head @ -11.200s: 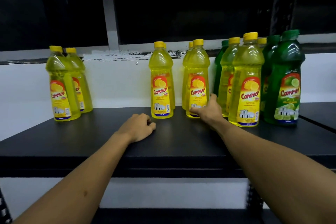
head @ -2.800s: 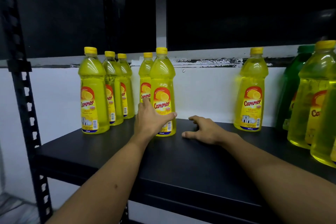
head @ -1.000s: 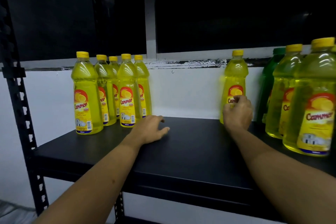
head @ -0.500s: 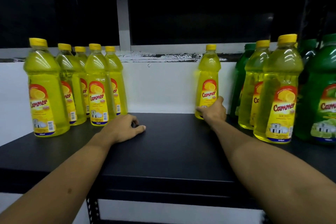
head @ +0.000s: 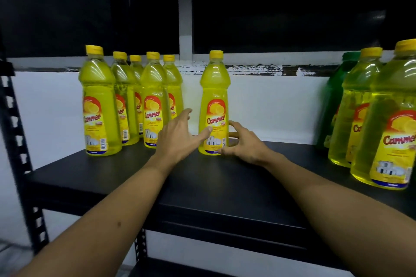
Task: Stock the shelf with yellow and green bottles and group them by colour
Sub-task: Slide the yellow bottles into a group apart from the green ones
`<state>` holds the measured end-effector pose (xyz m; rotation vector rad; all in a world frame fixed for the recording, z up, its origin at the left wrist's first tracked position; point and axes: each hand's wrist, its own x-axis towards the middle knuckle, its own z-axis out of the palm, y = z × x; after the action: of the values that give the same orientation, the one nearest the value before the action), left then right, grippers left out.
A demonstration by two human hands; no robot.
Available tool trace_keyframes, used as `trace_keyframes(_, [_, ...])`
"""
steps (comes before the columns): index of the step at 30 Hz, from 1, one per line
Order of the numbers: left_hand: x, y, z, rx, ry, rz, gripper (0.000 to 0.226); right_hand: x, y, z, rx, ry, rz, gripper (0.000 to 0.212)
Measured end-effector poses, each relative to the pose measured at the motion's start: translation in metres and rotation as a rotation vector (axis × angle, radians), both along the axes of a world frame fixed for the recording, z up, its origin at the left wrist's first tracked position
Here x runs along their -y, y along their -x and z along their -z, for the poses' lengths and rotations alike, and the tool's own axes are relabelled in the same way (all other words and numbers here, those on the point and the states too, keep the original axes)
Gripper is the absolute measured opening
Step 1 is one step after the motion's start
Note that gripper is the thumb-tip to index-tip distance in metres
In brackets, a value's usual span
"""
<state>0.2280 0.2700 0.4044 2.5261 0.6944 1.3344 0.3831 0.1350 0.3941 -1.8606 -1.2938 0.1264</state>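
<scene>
A clear plastic lone bottle (head: 214,105) of yellow liquid, waisted and glossy, stands upright on the matte black shelf (head: 202,189). Half a second ago it stood by the right cluster (head: 369,110); it now stands just right of the left group (head: 132,101). The right hand (head: 244,143) cups its base with curled fingers, and the left hand (head: 180,136), fingers spread, touches it with the thumb.

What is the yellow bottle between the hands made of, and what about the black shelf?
The lone yellow bottle looks like clear, glossy plastic: yellow liquid shows through it and light glints on its shoulder. Its yellow cap looks like solid, opaque plastic, and its label like printed paper or film. The black shelf seems to be painted metal or coated board, smooth with a dull sheen; the view cannot settle which.
</scene>
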Motion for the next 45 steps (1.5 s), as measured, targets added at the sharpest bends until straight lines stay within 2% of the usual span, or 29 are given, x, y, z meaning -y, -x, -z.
trace_keyframes(2, [0.007, 0.003, -0.004, 0.04, -0.032, -0.075, 0.099, -0.007, 0.009, 0.002, 0.132, 0.087, -0.042, 0.09])
trace_keyframes(5, [0.012, 0.008, -0.006, 0.066, 0.002, -0.154, 0.118, -0.013, 0.023, 0.003, 0.346, 0.189, -0.042, 0.072])
trace_keyframes(8, [0.01, 0.011, -0.007, 0.095, 0.012, -0.239, 0.12, -0.014, 0.032, 0.002, 0.458, 0.263, -0.06, 0.056])
trace_keyframes(16, [0.011, 0.031, -0.005, 0.192, 0.171, -0.31, 0.103, -0.011, 0.031, 0.004, 0.441, 0.317, 0.041, 0.04])
trace_keyframes(26, [-0.005, 0.066, 0.008, 0.297, 0.312, -0.469, 0.084, 0.01, 0.054, 0.005, 0.459, 0.282, 0.037, 0.029])
trace_keyframes(32, [-0.011, 0.065, 0.009, 0.301, 0.428, -0.466, 0.082, 0.018, 0.059, 0.005, 0.426, 0.272, 0.056, 0.03])
trace_keyframes(37, [-0.018, 0.066, 0.008, 0.322, 0.484, -0.387, 0.079, 0.019, 0.06, 0.005, 0.412, 0.273, 0.055, 0.03])
trace_keyframes(45, [-0.021, 0.067, 0.005, 0.264, 0.444, -0.399, 0.078, 0.019, 0.059, 0.005, 0.404, 0.264, 0.063, 0.028])
